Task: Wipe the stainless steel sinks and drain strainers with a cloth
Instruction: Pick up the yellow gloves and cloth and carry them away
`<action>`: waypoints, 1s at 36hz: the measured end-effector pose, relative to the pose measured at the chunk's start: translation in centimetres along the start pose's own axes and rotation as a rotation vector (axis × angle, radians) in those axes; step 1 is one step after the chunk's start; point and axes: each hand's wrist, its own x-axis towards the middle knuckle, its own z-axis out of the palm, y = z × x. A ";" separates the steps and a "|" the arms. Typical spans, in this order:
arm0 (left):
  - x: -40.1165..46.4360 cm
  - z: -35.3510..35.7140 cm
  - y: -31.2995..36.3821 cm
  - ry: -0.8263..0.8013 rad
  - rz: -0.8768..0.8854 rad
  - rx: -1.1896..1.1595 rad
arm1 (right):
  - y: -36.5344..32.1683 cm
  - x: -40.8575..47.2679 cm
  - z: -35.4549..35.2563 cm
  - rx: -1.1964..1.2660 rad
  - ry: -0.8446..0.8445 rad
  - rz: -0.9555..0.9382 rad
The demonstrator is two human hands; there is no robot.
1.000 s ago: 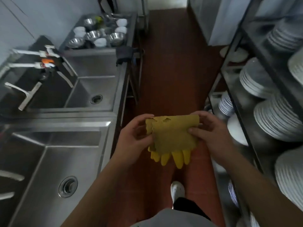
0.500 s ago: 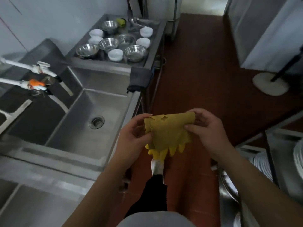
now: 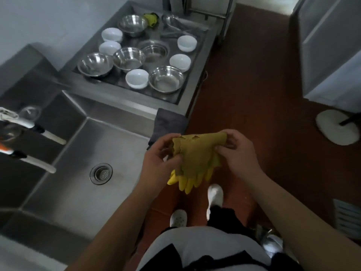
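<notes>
Both hands hold a yellow rubber glove [image 3: 195,159] over the red floor, just right of the sink's front rim. My left hand [image 3: 158,161] grips the cuff's left edge, my right hand [image 3: 238,153] its right edge, and the glove's fingers hang down. A stainless steel sink [image 3: 82,192] lies to the left, with a round drain strainer [image 3: 101,173] in its floor. A dark grey cloth [image 3: 168,124] is draped over the sink's far right corner, just beyond my left hand.
Two white tap spouts [image 3: 39,163] reach over the sink from the left. Behind it a steel tray counter [image 3: 187,90] holds several steel and white bowls. A round white stand base [image 3: 337,127] sits on the floor at right. My white shoes [image 3: 214,194] are below.
The view has swung left and forward along the sinks; the plate racks at right left the frame. The far sink and bowl counter are now close. Both hands keep holding the glove.
</notes>
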 end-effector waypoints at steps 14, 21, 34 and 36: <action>6.0 1.4 1.4 0.590 -0.180 -0.227 | -2.2 18.3 4.7 -0.112 -0.656 -0.083; 6.8 4.9 1.9 0.871 -0.230 -0.294 | -2.4 21.8 6.3 -0.164 -0.873 -0.066; 4.7 5.6 0.0 1.034 -0.250 -0.297 | -2.1 21.1 8.4 -0.146 -1.011 0.023; 4.6 5.2 -0.1 1.034 -0.222 -0.305 | -2.2 20.7 8.6 -0.125 -0.987 -0.012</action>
